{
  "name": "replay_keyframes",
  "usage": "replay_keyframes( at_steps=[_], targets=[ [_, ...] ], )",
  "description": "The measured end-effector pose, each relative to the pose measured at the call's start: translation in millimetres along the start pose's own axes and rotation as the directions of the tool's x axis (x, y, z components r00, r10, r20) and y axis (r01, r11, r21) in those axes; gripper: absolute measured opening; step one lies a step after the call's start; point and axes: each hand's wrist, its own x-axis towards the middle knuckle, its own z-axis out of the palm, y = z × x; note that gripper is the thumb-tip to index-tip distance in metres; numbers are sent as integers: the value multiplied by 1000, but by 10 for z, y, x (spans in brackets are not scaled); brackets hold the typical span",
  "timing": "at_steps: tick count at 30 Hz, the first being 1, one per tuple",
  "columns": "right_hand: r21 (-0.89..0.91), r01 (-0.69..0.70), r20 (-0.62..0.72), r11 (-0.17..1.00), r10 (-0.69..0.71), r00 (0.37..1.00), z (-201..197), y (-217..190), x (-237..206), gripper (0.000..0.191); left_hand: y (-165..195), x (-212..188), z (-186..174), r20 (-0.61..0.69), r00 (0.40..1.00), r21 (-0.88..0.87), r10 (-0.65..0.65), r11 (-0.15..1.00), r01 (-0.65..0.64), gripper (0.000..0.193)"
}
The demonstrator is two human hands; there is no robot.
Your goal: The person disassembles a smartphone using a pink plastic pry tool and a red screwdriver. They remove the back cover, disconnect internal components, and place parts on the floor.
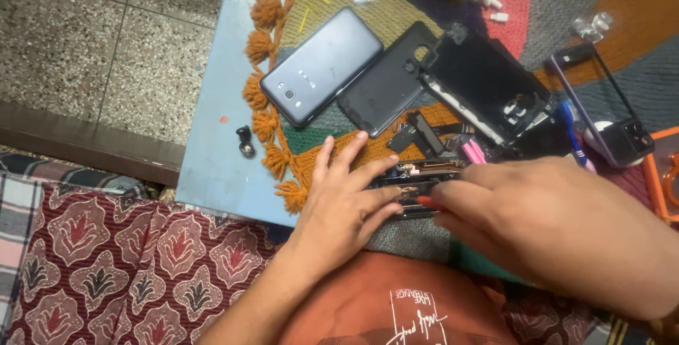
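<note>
1. Two hands at work on one opened phone near the front edge of the tabletop: left hand spread flat, fingers pinning the frame; right hand closed round a red-tipped tool set against the exposed insides.
2. Already off, judging by the lay: black back cover and black inner frame, just behind the hands.
3. Further back: intact grey phone on the fringed mat.
4. Left to do, apparently: inner work, then reassembly.
</note>
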Motion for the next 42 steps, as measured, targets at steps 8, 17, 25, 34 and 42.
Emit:
replay_keyframes(
  at_steps=[8,17,25,34,42],
  targets=[
    [-90,68,-178,994,-84,980,-41,-17,12,33,-87,-109,-132,16,1000,64,-9,998,8,26],
    [61,112,-156,992,-101,983,84,-85,239,22,-116,-210,-255,30,1000,-9,1,1000,-1,97],
    [57,163,-110,985,-156,982,165,-113,324,24,-132,-236,-212,5,1000,3,-20,1000,20,96],
    [61,151,-67,987,-147,987,188,-117,365,22,-140,-241,-192,-15,1000,-1,-15,1000,15,95],
    [73,143,-49,987,-140,989,190,-117,373,24,-136,-231,-210,-11,1000,-7,-13,1000,13,96]
  ],
)
